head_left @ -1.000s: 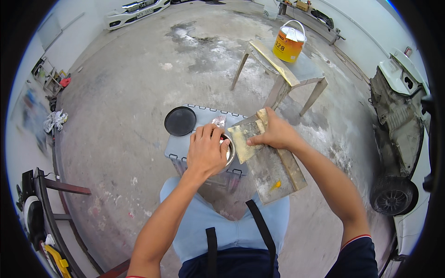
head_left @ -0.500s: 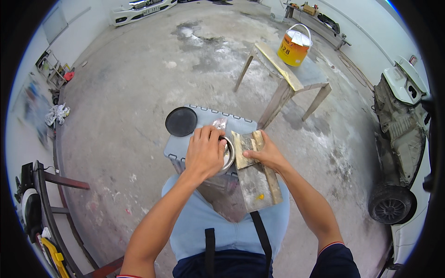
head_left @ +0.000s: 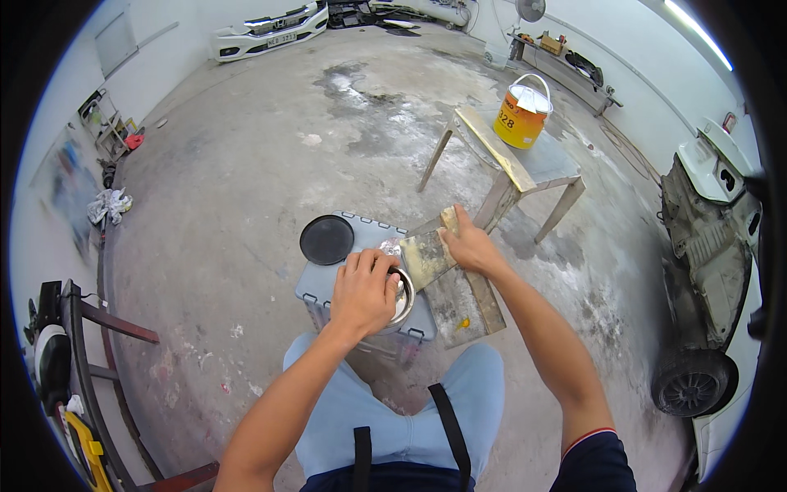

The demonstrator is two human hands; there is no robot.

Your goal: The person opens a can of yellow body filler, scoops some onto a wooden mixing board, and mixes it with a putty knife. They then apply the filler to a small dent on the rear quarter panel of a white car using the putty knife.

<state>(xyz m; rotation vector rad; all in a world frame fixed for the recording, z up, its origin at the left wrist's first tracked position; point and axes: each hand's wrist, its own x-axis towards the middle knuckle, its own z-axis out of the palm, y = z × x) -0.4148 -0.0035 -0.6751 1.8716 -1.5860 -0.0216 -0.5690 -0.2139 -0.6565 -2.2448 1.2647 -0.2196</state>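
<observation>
An open round metal tin (head_left: 408, 299) stands on a grey-blue plastic box (head_left: 318, 283). My left hand (head_left: 364, 291) is over the tin, its fingers closed round the rim and the thumb at the opening. In my right hand (head_left: 474, 244) are a wide, smeared putty spreader (head_left: 425, 261) and, below it, a flat grey mixing board (head_left: 449, 299) with a wooden strip along one side. The spreader's blade reaches to the tin's right rim. On the board lies a small dab of yellow paste (head_left: 465, 323). The tin's contents are mostly hidden.
A round black lid (head_left: 327, 239) lies on the box's far left corner. Ahead to the right, a yellow paint bucket (head_left: 522, 115) stands on a worn table (head_left: 557, 156). Car parts with a wheel (head_left: 693, 384) line the right; a dark metal frame (head_left: 106, 316) stands left.
My right hand has shifted slightly up and right; the spreader has turned, its blade now pointing left toward the tin. My left hand stays on the tin. The view has tilted up a little.
</observation>
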